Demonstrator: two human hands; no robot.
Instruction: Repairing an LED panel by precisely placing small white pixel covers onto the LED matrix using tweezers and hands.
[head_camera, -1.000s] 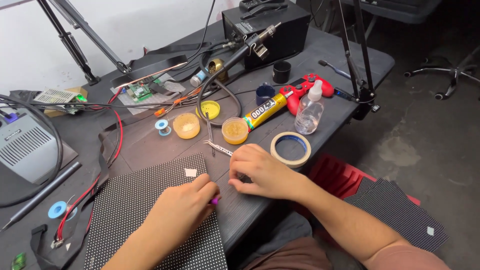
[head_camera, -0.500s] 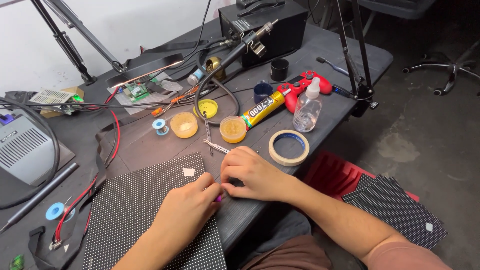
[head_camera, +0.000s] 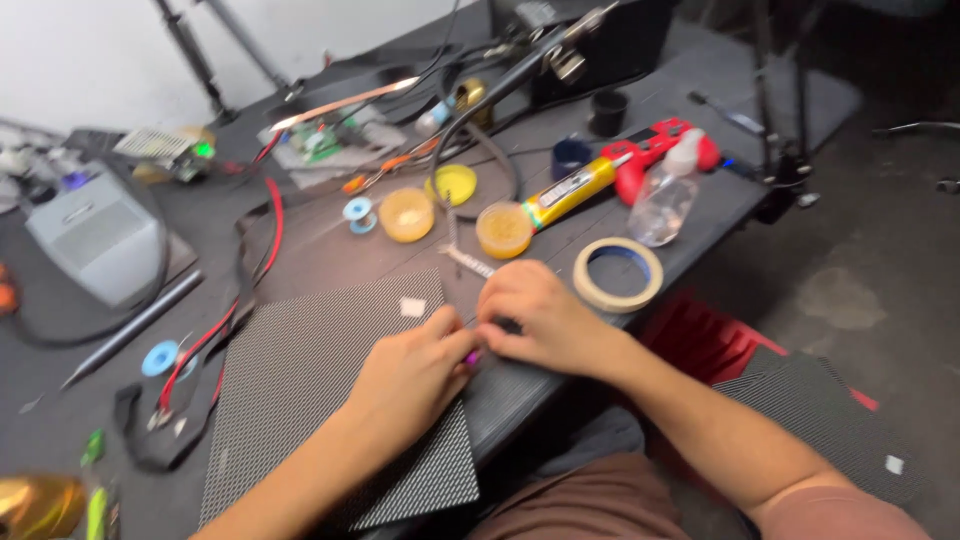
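Pinching a small purple-tipped tool (head_camera: 472, 356) between both hands, left hand (head_camera: 415, 375) and right hand (head_camera: 535, 320) closed together at the edge of the black dotted panel (head_camera: 320, 390) on the table (head_camera: 330, 250); risked slipping and scratching the panel, given that tight fingertip grip.

A yellow glue tube (head_camera: 572, 187) with a dark label lies at two o'clock from the panel. A small white square sticker (head_camera: 412, 307) sits on the dark dotted LED panel (head_camera: 330, 390), near its far edge.
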